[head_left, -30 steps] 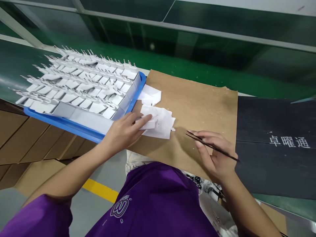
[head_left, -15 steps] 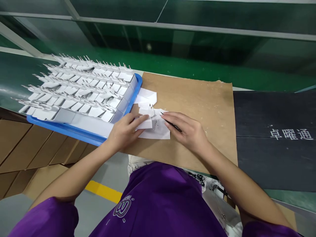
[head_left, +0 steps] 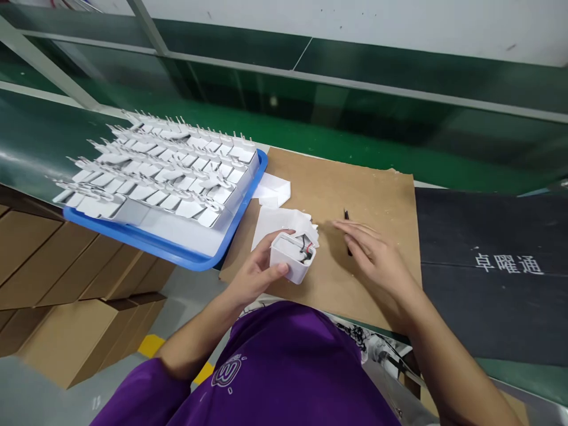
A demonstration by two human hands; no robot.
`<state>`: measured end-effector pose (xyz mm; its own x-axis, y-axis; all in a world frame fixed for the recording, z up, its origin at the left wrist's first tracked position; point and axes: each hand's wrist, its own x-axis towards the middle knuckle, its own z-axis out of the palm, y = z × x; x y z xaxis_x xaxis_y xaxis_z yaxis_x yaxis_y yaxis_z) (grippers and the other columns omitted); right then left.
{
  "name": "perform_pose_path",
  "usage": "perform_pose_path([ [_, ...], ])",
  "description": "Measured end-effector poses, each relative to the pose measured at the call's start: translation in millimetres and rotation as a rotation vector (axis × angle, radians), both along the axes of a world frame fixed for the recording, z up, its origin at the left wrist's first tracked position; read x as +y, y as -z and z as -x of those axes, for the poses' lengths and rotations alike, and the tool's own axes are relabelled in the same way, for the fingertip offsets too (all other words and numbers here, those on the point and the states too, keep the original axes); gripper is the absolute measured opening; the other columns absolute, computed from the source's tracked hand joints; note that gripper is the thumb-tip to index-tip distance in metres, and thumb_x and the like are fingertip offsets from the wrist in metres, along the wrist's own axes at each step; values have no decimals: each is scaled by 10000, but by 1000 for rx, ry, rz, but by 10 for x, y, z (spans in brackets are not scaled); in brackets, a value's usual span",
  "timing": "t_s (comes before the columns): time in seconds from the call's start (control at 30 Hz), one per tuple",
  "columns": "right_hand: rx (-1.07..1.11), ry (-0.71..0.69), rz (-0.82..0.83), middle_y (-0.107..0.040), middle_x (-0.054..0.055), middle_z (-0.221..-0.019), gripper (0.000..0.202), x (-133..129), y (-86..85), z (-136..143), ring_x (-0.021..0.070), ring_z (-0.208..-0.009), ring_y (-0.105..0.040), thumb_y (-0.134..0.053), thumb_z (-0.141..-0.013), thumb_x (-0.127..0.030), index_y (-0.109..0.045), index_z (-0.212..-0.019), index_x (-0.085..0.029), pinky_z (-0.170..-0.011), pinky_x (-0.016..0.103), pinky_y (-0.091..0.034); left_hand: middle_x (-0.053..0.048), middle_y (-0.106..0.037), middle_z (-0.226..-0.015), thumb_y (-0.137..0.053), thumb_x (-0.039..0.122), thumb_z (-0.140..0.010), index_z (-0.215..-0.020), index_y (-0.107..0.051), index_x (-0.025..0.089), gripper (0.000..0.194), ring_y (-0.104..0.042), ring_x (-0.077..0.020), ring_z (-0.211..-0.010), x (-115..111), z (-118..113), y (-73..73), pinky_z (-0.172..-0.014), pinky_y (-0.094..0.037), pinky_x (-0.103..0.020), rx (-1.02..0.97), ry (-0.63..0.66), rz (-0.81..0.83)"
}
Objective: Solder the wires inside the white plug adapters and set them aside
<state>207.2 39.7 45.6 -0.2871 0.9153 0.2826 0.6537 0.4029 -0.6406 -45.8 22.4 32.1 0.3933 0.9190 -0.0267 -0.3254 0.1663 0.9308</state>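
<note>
My left hand (head_left: 260, 266) grips a white plug charger (head_left: 290, 257), tilted so its open end faces up. Red and black wires and pale parts show inside the housing. My right hand (head_left: 377, 251) is open, fingers stretched out and holding nothing, over the brown board. Black tweezers (head_left: 347, 215) lie on the board, partly hidden by those fingers. Beneath and behind the charger is a sheet of white paper (head_left: 266, 225). A folded white piece (head_left: 277, 188) lies just beyond it.
On the left, a blue tray (head_left: 186, 258) holds several rows of white plug chargers (head_left: 168, 165), pins up. Brown cardboard (head_left: 319, 183) covers the bench, with a black mat (head_left: 470, 307) on its right. Cardboard boxes (head_left: 71, 337) stand at the lower left.
My left hand has brought the charger nearer and turned its open end up. The tweezers have left my right hand and lie on the cardboard. The view has shifted slightly.
</note>
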Motion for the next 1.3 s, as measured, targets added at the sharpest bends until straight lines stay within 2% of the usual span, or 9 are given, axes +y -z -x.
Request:
perform_pose_path([
  [0.1,408,45,272,-745,50,-1050,303,-74,-211,213,183,-952,-707,-523,-939,-341,-646,-1199,-246,-867,335,-580,-53,-648,-1161,-727,407,-813,-1269,-589,303,488,-608,-157,-895,-13,-73,-26,-728,-495,-217,-2,75,13],
  [0.17,611,18,401,-746,31,-934,282,-77,-283,323,151,-841,-706,-588,-899,-365,-674,-1140,-247,-784,283,-585,-46,-652,-1126,-722,410,-817,-1289,-570,314,505,-600,-138,-830,-22,-97,-42,-706,-490,-211,-7,105,35],
  [0.33,881,-9,490,-669,-14,-750,243,-42,-327,439,102,-667,-654,-682,-827,-366,-686,-1023,-223,-660,229,-571,-43,-669,-972,-737,477,-780,-1298,-565,262,586,-566,-114,-674,-45,-129,-78,-643,-475,-220,-16,93,107],
  [0.5,701,12,229,-716,16,-874,248,-109,-342,454,117,-752,-682,-688,-832,-308,-671,-1063,-219,-705,230,-578,-49,-673,-899,-787,520,-700,-1253,-612,207,659,-566,-137,-673,-44,-139,-77,-610,-449,-225,6,40,164],
  [0.6,520,-29,30,-735,23,-996,247,-153,-352,429,113,-798,-692,-686,-841,-246,-671,-1087,-232,-756,231,-579,-70,-683,-876,-794,532,-684,-1122,-691,157,586,-565,-149,-694,-46,-145,-71,-618,-429,-230,4,47,174],
  [0.77,352,-132,-193,-753,44,-1020,232,-196,-391,364,144,-882,-718,-685,-843,-175,-671,-1072,-211,-829,274,-593,-72,-687,-835,-826,516,-650,-985,-734,133,517,-572,-156,-719,-68,-180,-54,-657,-433,-239,-54,25,207],
  [0.9,309,-210,-257,-756,59,-994,246,-245,-403,332,149,-907,-722,-697,-828,-130,-663,-1065,-188,-827,271,-599,-72,-692,-849,-822,513,-654,-981,-739,142,502,-575,-162,-719,-66,-189,-6,-654,-433,-249,-76,-9,201],
  [1.03,281,-265,-318,-756,74,-989,262,-278,-419,326,164,-964,-715,-697,-819,-94,-653,-1069,-163,-858,289,-599,-63,-696,-865,-810,506,-674,-1007,-739,161,485,-586,-176,-759,-43,-169,35,-716,-436,-273,-76,58,118],
  [1.3,217,-373,-378,-754,88,-1016,254,-286,-515,326,158,-988,-710,-663,-846,-88,-655,-1094,-144,-903,307,-596,-58,-663,-784,-833,541,-604,-947,-718,138,542,-553,-158,-671,-29,-159,50,-642,-431,-267,-117,69,134],
])
